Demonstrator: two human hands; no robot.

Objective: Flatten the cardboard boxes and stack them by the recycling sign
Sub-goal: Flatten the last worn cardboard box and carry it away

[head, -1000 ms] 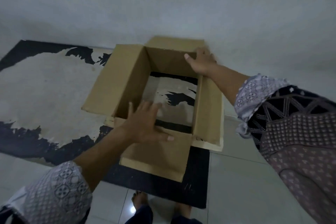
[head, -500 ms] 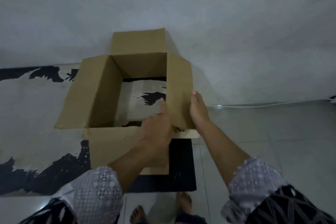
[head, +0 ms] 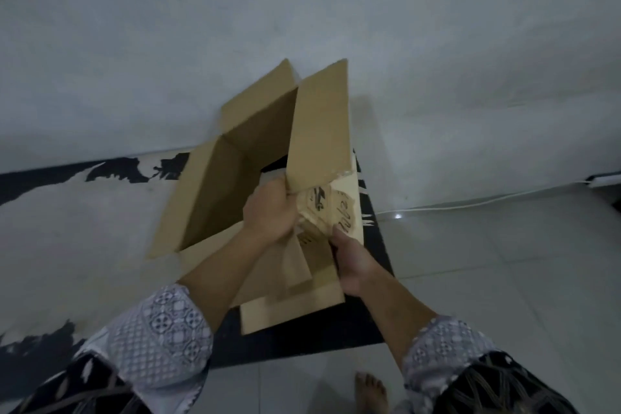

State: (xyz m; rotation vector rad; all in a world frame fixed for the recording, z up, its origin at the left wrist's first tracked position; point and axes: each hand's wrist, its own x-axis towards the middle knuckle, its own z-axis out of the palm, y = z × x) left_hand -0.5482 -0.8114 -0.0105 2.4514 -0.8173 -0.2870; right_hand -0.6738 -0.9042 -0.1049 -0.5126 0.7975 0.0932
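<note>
Head view: a person's left hand (head: 268,212) curls its fingers round the near corner of an open-ended cardboard box (head: 218,198). The right hand (head: 353,262) pinches the torn, taped panel beside it, thumb on top and fingers tucked behind. The box hangs tilted above a black-and-white rug (head: 67,212), close to the wall (head: 302,10), skewed out of square. It looks light, stiff across its panels but ready to fold at the creases. Opposite corners seem the best hold, clear of the ragged tape.
</note>
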